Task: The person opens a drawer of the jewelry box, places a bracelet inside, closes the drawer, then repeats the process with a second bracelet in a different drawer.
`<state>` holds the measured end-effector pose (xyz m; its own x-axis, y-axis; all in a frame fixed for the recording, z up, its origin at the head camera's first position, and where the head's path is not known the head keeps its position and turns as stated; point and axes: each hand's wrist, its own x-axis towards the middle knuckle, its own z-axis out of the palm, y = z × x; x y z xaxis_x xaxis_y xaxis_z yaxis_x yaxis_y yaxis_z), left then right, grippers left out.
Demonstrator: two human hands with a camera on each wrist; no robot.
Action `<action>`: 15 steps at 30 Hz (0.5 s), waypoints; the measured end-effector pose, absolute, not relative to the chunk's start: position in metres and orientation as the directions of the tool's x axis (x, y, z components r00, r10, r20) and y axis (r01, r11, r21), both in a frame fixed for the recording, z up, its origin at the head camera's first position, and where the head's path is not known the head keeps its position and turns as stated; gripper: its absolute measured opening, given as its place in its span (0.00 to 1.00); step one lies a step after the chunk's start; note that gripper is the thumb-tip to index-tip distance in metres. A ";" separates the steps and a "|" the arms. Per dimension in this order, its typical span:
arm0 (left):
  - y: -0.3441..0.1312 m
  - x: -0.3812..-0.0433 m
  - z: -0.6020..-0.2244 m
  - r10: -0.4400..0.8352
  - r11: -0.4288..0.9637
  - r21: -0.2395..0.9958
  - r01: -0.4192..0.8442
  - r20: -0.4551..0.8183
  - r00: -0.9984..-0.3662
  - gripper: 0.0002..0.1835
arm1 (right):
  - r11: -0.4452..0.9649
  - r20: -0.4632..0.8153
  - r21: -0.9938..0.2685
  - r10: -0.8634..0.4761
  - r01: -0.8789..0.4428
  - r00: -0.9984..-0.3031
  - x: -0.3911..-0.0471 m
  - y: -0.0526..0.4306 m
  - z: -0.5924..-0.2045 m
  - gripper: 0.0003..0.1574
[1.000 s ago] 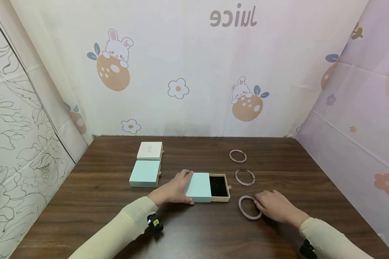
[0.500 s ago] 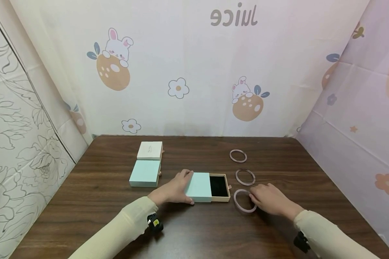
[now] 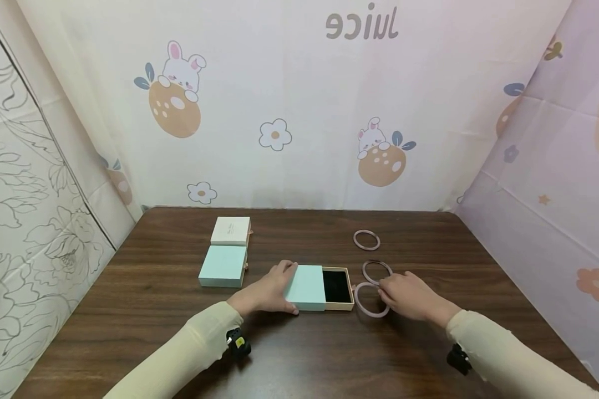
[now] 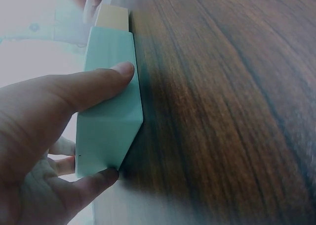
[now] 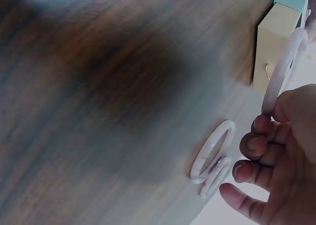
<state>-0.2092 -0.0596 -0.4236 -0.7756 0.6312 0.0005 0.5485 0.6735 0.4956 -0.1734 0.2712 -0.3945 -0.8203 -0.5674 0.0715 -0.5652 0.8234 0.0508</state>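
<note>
I have the right hand (image 3: pixel 406 295) pinching a bangle (image 5: pixel 280 75) by its edge; left of that grip, the left hand (image 3: pixel 267 291) clasps a part-open drawer box (image 3: pixel 306 287). Slack fingers could drop the bangle.

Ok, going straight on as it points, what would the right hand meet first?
Likely the drawer of the open mint box, the bangle in the right hand touching first, though depth is unclear.
</note>
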 end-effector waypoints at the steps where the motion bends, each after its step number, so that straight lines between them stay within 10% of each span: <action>1: -0.060 -0.209 -0.423 0.632 0.671 0.497 0.549 0.003 -0.775 0.56 | 0.823 0.070 0.049 -0.569 -0.567 -0.820 -0.174 0.270 -0.394 0.17; 15: -0.059 -0.209 -0.423 0.635 0.673 0.487 0.557 0.007 -0.773 0.56 | 0.805 0.050 0.086 -0.591 -0.586 -0.805 -0.185 0.259 -0.391 0.19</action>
